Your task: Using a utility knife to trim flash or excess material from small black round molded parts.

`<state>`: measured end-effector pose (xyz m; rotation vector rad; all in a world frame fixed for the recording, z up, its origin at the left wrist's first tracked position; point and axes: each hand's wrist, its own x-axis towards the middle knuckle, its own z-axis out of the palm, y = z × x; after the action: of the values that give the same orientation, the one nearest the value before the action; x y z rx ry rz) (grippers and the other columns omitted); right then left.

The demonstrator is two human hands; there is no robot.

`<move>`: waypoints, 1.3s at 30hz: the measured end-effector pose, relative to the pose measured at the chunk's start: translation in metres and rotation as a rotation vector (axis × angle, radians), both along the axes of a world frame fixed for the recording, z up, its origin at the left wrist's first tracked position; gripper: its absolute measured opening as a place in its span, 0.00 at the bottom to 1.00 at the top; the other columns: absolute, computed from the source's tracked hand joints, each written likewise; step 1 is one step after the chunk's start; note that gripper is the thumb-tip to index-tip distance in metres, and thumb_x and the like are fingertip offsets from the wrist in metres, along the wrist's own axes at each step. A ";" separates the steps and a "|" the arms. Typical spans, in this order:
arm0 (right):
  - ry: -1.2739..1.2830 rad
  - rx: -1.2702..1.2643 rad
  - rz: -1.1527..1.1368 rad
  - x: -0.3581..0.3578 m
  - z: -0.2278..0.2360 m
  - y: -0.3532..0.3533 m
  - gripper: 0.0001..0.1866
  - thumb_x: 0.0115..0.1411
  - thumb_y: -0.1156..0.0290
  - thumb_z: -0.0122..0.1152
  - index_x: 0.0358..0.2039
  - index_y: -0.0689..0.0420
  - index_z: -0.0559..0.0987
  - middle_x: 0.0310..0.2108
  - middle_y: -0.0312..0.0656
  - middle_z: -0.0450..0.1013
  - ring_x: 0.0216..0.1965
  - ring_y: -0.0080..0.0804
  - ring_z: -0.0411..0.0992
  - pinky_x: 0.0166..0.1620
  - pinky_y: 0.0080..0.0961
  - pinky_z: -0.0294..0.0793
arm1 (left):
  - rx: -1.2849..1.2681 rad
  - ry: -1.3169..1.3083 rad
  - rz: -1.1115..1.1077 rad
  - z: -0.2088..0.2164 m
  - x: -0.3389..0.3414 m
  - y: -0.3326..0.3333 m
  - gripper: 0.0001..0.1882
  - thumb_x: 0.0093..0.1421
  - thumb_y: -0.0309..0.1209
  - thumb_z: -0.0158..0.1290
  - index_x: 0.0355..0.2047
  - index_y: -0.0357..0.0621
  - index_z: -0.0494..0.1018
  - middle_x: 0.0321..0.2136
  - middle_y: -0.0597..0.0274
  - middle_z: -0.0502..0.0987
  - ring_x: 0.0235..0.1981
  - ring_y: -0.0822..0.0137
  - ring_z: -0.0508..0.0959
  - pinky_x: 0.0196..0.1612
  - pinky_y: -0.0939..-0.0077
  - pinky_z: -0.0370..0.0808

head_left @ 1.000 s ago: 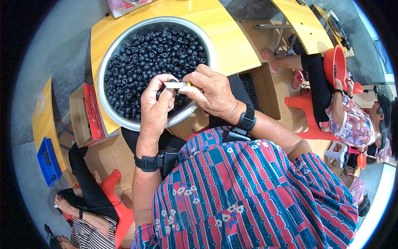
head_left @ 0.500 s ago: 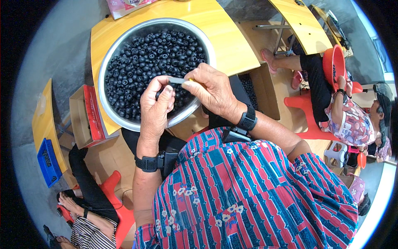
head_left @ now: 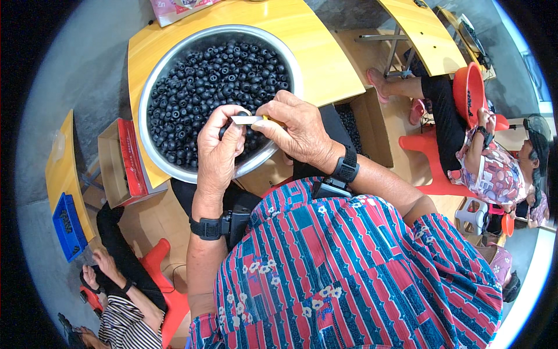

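My right hand (head_left: 299, 128) grips a small knife (head_left: 247, 120) with a pale flat blade and a bit of yellow handle showing. The blade points left, across the fingertips of my left hand (head_left: 215, 151). That left hand is closed on small black round pieces, mostly hidden by the fingers and blade; one dark piece shows at the blade's edge. Both hands are over the near rim of a large metal basin (head_left: 145, 138). Inside lie a great many black round pieces (head_left: 215, 78) with round openings, like beads.
The basin stands on a yellow table (head_left: 325, 64). Cardboard boxes stand at left (head_left: 110, 154) and right (head_left: 375, 125). A blue tray (head_left: 65, 230) sits on another table. Co-workers sit on red stools, at lower left (head_left: 131, 314) and at right (head_left: 494, 166) with a red bowl (head_left: 465, 87).
The knife blade has turned so its pale face shows, and my right hand has shifted slightly. At lower left the co-worker's hands have moved apart and up.
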<state>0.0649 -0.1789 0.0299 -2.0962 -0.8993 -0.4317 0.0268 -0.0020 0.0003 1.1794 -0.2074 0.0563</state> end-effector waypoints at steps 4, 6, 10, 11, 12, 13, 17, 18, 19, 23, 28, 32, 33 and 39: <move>0.008 0.037 -0.015 0.006 -0.006 0.001 0.11 0.56 0.61 0.65 0.30 0.56 0.80 0.23 0.43 0.69 0.26 0.42 0.71 0.27 0.34 0.70 | 0.001 0.024 0.009 0.003 -0.001 -0.001 0.11 0.67 0.33 0.49 0.44 0.39 0.70 0.25 0.73 0.66 0.21 0.85 0.61 0.21 0.91 0.56; 0.019 0.063 -0.031 0.008 -0.008 0.002 0.11 0.56 0.61 0.65 0.30 0.56 0.79 0.23 0.43 0.69 0.26 0.42 0.71 0.27 0.33 0.70 | -0.022 0.021 0.010 -0.001 -0.001 -0.001 0.10 0.68 0.32 0.49 0.44 0.39 0.70 0.25 0.72 0.67 0.21 0.85 0.61 0.21 0.91 0.56; 0.061 0.206 0.011 0.009 -0.006 0.004 0.12 0.55 0.63 0.67 0.35 0.56 0.81 0.24 0.43 0.70 0.26 0.40 0.70 0.28 0.32 0.70 | -0.041 0.028 0.010 0.001 0.000 -0.001 0.11 0.67 0.33 0.50 0.44 0.39 0.71 0.25 0.73 0.67 0.20 0.86 0.61 0.21 0.92 0.57; 0.048 0.302 0.051 0.009 -0.005 0.006 0.13 0.54 0.64 0.68 0.38 0.55 0.81 0.24 0.43 0.70 0.26 0.38 0.70 0.29 0.32 0.70 | -0.042 0.027 0.012 0.000 0.000 0.000 0.11 0.67 0.33 0.50 0.44 0.39 0.71 0.25 0.73 0.67 0.20 0.86 0.61 0.21 0.92 0.57; 0.047 0.301 0.054 0.008 -0.002 0.007 0.13 0.54 0.64 0.68 0.38 0.55 0.81 0.24 0.43 0.70 0.26 0.38 0.70 0.29 0.32 0.70 | -0.023 0.033 0.005 -0.001 0.001 0.002 0.10 0.67 0.32 0.49 0.44 0.39 0.71 0.26 0.73 0.68 0.21 0.86 0.62 0.21 0.93 0.58; 0.028 0.231 0.085 0.004 0.002 0.007 0.15 0.54 0.65 0.68 0.42 0.53 0.81 0.24 0.43 0.69 0.26 0.37 0.70 0.29 0.31 0.70 | -0.003 0.040 -0.001 -0.003 0.002 0.004 0.10 0.67 0.31 0.49 0.45 0.40 0.71 0.26 0.73 0.69 0.21 0.86 0.63 0.21 0.93 0.59; -0.005 0.063 0.068 -0.002 0.001 0.009 0.21 0.51 0.67 0.69 0.48 0.46 0.80 0.23 0.40 0.68 0.24 0.35 0.70 0.27 0.29 0.71 | -0.026 0.050 -0.019 -0.004 0.004 0.002 0.11 0.67 0.31 0.49 0.47 0.40 0.71 0.26 0.75 0.71 0.20 0.87 0.64 0.21 0.94 0.60; -0.025 0.051 0.053 -0.002 0.002 0.009 0.22 0.51 0.67 0.69 0.49 0.45 0.80 0.24 0.40 0.68 0.23 0.35 0.70 0.27 0.29 0.71 | -0.022 0.048 -0.009 -0.004 0.003 0.003 0.11 0.67 0.31 0.49 0.47 0.40 0.71 0.26 0.75 0.71 0.20 0.87 0.64 0.21 0.94 0.60; -0.027 0.055 0.064 -0.003 0.002 0.009 0.22 0.51 0.67 0.69 0.49 0.45 0.80 0.24 0.40 0.68 0.23 0.35 0.70 0.27 0.29 0.71 | -0.038 0.056 -0.018 -0.002 0.003 0.002 0.11 0.67 0.31 0.49 0.47 0.40 0.71 0.26 0.75 0.71 0.21 0.87 0.64 0.21 0.94 0.60; -0.078 0.017 0.039 -0.007 0.001 0.010 0.23 0.50 0.69 0.68 0.49 0.46 0.80 0.25 0.39 0.69 0.23 0.34 0.70 0.26 0.30 0.72 | -0.109 0.102 -0.033 -0.002 0.003 0.004 0.10 0.67 0.32 0.49 0.45 0.40 0.71 0.25 0.75 0.68 0.21 0.86 0.63 0.21 0.92 0.60; 0.096 0.144 0.046 -0.006 -0.002 0.003 0.18 0.51 0.79 0.65 0.45 0.56 0.82 0.22 0.37 0.66 0.24 0.26 0.66 0.29 0.21 0.67 | -0.267 0.169 -0.036 0.000 0.005 0.008 0.08 0.68 0.33 0.47 0.43 0.42 0.70 0.28 0.69 0.70 0.21 0.82 0.64 0.20 0.90 0.59; 0.183 0.200 0.049 -0.004 -0.004 0.000 0.15 0.53 0.80 0.65 0.43 0.58 0.82 0.23 0.36 0.67 0.26 0.24 0.66 0.31 0.19 0.66 | -0.504 0.185 -0.091 0.001 0.004 0.019 0.11 0.69 0.37 0.46 0.44 0.43 0.68 0.32 0.61 0.70 0.22 0.79 0.65 0.19 0.92 0.60; 0.160 0.194 0.052 -0.003 -0.008 0.001 0.15 0.53 0.80 0.65 0.43 0.58 0.82 0.23 0.37 0.68 0.27 0.24 0.67 0.32 0.19 0.67 | -0.569 0.197 -0.099 0.000 0.003 0.023 0.12 0.69 0.38 0.46 0.43 0.43 0.68 0.32 0.61 0.70 0.22 0.79 0.65 0.19 0.92 0.60; 0.133 0.233 0.064 0.001 -0.009 0.002 0.11 0.54 0.75 0.67 0.39 0.58 0.82 0.23 0.42 0.71 0.25 0.31 0.70 0.30 0.24 0.69 | -0.550 0.200 0.007 0.008 0.002 0.053 0.04 0.67 0.33 0.50 0.37 0.48 0.71 0.33 0.61 0.72 0.21 0.79 0.64 0.18 0.93 0.58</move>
<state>0.0663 -0.1770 0.0204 -1.8551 -0.7961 -0.3415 0.0286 0.0510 0.0088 0.6314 -0.0058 0.0004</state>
